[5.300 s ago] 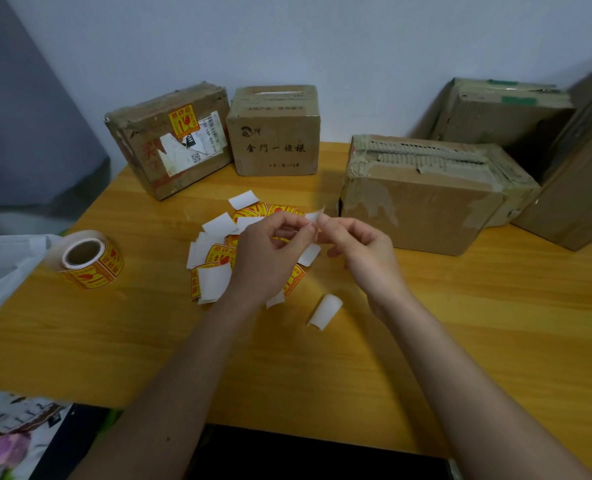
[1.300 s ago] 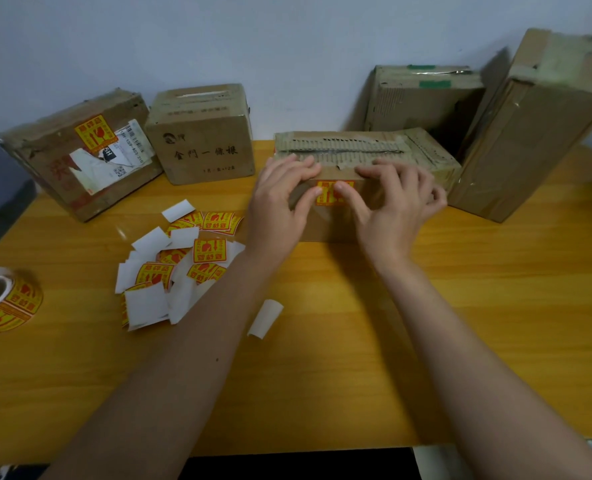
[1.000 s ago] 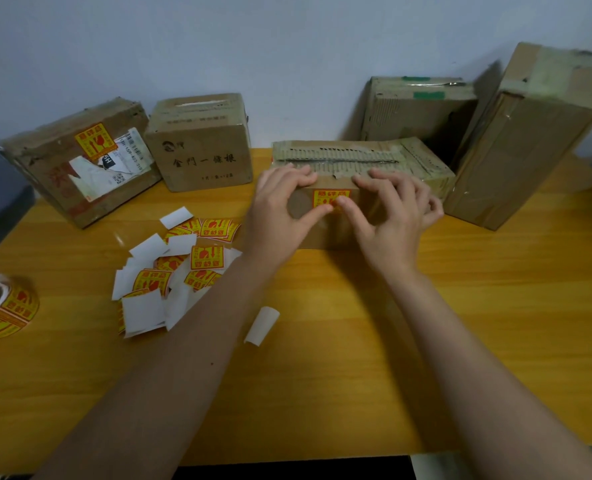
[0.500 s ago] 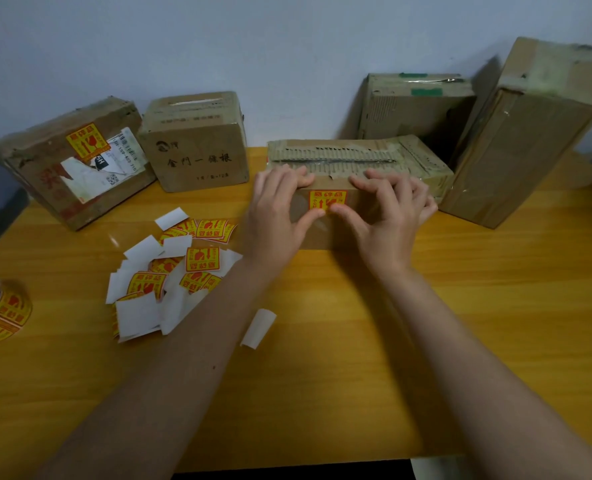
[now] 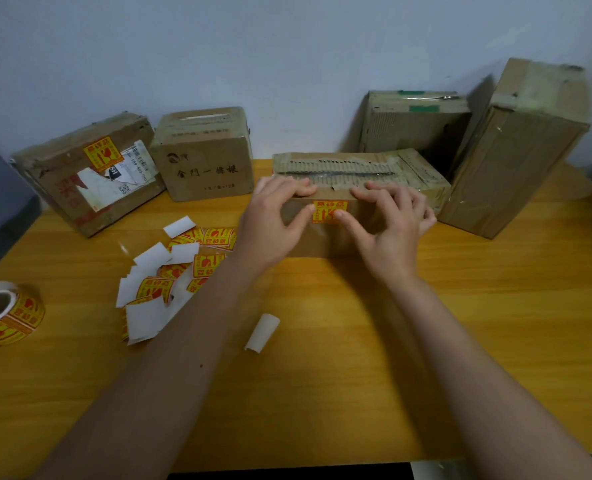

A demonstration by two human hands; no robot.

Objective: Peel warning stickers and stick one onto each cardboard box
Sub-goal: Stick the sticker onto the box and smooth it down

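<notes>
Yellow-and-red warning sticker (image 5: 329,212) sits on the low brown cardboard box (image 5: 422,174); left hand (image 5: 273,223) and right hand (image 5: 388,226) spread, gripping nothing, thumbs pressing its edges so it bonds.

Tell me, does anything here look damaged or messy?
Yes. The low cardboard box under both hands has a torn top exposing its corrugation, and loose yellow stickers and white backing papers lie scattered on the wooden table.

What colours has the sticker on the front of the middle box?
Yellow with red print; the sticker shows best in the head view.
</notes>
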